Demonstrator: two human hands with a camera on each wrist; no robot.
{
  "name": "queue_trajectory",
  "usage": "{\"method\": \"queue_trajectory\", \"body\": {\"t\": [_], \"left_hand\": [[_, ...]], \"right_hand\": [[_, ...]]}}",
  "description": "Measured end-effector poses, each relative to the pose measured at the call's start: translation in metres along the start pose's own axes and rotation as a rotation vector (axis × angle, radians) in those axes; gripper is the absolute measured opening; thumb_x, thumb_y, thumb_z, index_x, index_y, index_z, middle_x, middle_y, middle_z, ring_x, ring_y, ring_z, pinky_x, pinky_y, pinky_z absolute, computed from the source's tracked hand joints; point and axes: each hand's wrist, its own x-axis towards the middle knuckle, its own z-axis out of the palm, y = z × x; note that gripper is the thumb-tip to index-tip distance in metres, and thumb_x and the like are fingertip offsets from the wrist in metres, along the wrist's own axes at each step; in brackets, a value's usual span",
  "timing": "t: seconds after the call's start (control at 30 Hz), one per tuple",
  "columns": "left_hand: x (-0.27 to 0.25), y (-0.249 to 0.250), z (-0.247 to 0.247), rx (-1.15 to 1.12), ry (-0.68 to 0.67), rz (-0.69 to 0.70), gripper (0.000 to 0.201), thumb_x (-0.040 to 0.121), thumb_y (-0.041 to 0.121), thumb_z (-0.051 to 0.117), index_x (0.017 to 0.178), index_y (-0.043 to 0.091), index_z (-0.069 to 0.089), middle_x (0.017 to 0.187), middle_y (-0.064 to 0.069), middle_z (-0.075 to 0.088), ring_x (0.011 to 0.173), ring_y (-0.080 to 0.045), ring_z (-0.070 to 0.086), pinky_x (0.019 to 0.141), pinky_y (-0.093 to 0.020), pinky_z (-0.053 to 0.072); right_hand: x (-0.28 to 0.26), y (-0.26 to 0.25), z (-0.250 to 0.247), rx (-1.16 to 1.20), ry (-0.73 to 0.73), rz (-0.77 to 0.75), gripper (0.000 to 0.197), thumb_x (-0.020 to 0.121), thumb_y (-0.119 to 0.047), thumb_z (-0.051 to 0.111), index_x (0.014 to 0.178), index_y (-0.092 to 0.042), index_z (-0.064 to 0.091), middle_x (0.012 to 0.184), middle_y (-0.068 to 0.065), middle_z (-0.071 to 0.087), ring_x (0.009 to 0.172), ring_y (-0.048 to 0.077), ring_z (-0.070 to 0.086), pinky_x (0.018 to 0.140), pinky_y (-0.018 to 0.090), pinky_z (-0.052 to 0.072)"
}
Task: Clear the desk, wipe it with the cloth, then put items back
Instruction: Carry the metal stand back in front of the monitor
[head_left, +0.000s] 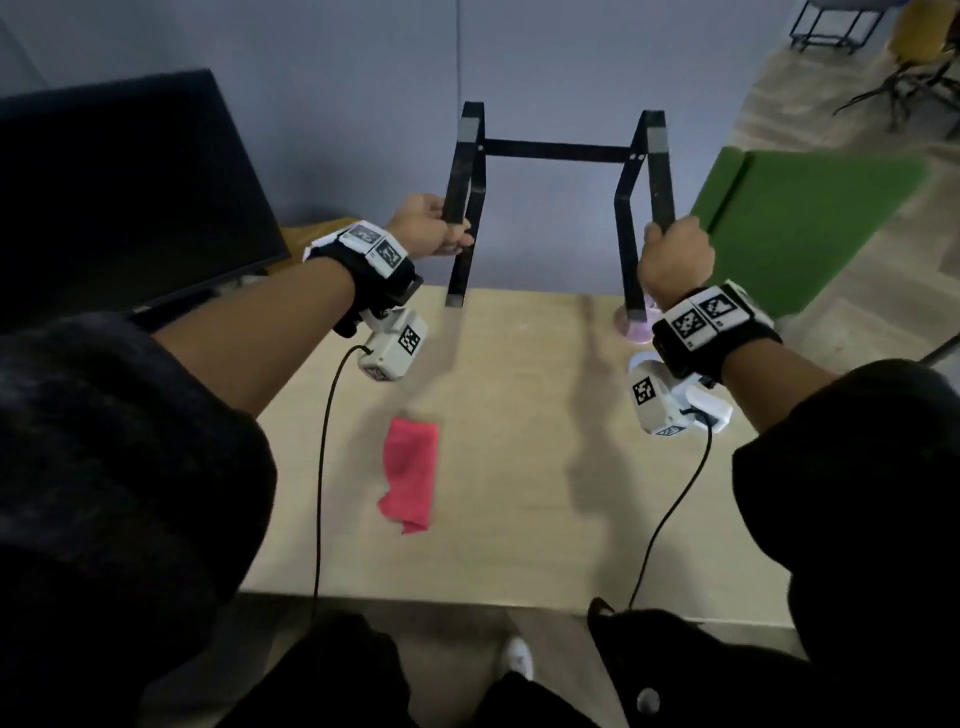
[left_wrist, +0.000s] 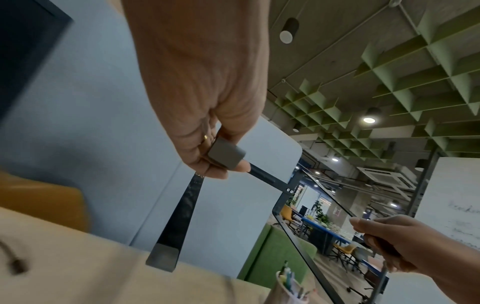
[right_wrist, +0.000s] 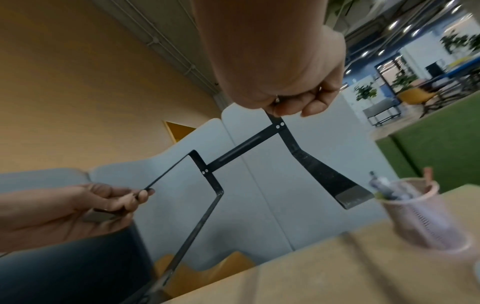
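A black metal laptop stand (head_left: 558, 150) with grey rubber pads hangs in the air above the back of the beige desk (head_left: 519, 467). My left hand (head_left: 434, 228) grips its left rail, my right hand (head_left: 675, 254) grips its right rail. In the left wrist view my left hand (left_wrist: 213, 148) curls round a padded end of the stand (left_wrist: 179, 222). In the right wrist view my right hand (right_wrist: 293, 98) clasps the stand (right_wrist: 241, 150) near its crossbar. A crumpled pink cloth (head_left: 410, 473) lies on the desk in front of me.
A dark monitor (head_left: 119, 192) stands at the back left. A pink pen holder (head_left: 636, 327) with pens sits at the desk's back right, just under the stand's right foot. A grey partition (head_left: 363, 104) backs the desk. A green panel (head_left: 795, 218) is to the right.
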Motion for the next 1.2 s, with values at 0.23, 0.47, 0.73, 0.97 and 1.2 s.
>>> {"method": "queue_trajectory", "body": {"t": [0.23,0.47,0.73,0.97,1.2], "left_hand": [[-0.07,-0.062,-0.123,0.054,0.042,-0.068,0.018,0.087,-0.012,0.053,0.099,0.001,0.053,0.085,-0.006,0.059,0.051,0.001,0.066,0.055,-0.011,0.055],[-0.133,-0.148,-0.2,0.064,0.064,-0.165,0.035,0.085,-0.012,0.055,0.119,-0.008,0.049,0.103,-0.013,0.057,0.074,-0.012,0.061,0.062,-0.013,0.056],[-0.182,-0.212,-0.262,0.103,0.113,-0.221,0.036,0.085,-0.011,0.056,0.12,-0.007,0.05,0.089,-0.002,0.061,0.057,-0.001,0.065,0.055,-0.009,0.052],[-0.211,-0.229,-0.313,0.142,0.145,-0.211,0.028,0.086,-0.013,0.053,0.112,-0.001,0.051,0.087,-0.005,0.061,0.052,0.003,0.063,0.051,-0.007,0.047],[-0.222,-0.251,-0.325,0.165,0.144,-0.24,0.026,0.086,-0.013,0.053,0.108,0.0,0.053,0.089,-0.01,0.06,0.066,-0.016,0.059,0.052,-0.009,0.047]], "right_hand": [[-0.116,-0.065,0.05,0.118,-0.179,-0.067,0.04,0.099,-0.028,0.038,0.116,0.007,0.045,0.119,0.024,0.057,0.111,0.039,0.055,0.085,0.039,0.042],[-0.218,-0.097,0.108,0.139,-0.228,-0.017,0.036,0.099,-0.028,0.041,0.112,0.005,0.047,0.111,0.024,0.06,0.103,0.039,0.057,0.078,0.038,0.042],[-0.302,-0.118,0.149,0.18,-0.33,0.044,0.03,0.097,-0.027,0.043,0.108,0.001,0.047,0.106,0.022,0.063,0.098,0.039,0.06,0.077,0.04,0.045],[-0.35,-0.143,0.178,0.231,-0.424,0.034,0.034,0.099,-0.028,0.038,0.114,0.002,0.044,0.106,0.02,0.064,0.095,0.037,0.063,0.075,0.036,0.047],[-0.372,-0.15,0.2,0.205,-0.414,0.06,0.031,0.098,-0.028,0.042,0.11,0.0,0.045,0.1,0.018,0.066,0.087,0.034,0.065,0.073,0.039,0.053]]}}
